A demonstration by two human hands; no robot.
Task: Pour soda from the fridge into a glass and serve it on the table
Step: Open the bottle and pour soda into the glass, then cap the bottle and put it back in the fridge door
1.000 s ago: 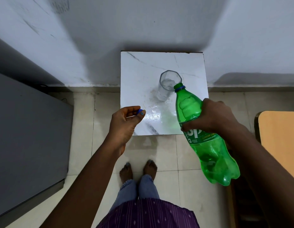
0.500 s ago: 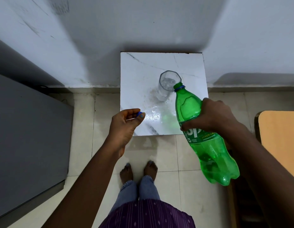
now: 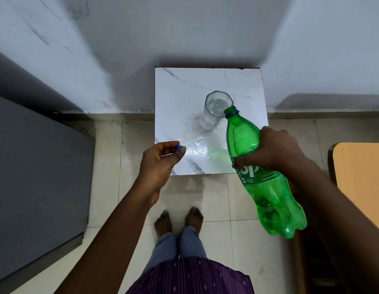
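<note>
A clear faceted glass (image 3: 215, 112) stands on the small white marble table (image 3: 180, 90), with clear soda inside it. My right hand (image 3: 269, 149) grips a green soda bottle (image 3: 263, 177) around its middle. The bottle is uncapped and tilted, its mouth at the glass's right rim. My left hand (image 3: 161, 164) hovers over the table's front left corner, pinching the blue bottle cap (image 3: 178, 148) between thumb and fingers.
A grey fridge (image 3: 35, 187) stands at the left. A wooden tabletop (image 3: 360, 179) shows at the right edge. A white wall runs behind the marble table. My bare feet (image 3: 178, 221) stand on the tiled floor just before the table.
The bottle's base has risen a little, so the bottle tips further toward the glass. My left hand with the cap has barely moved.
</note>
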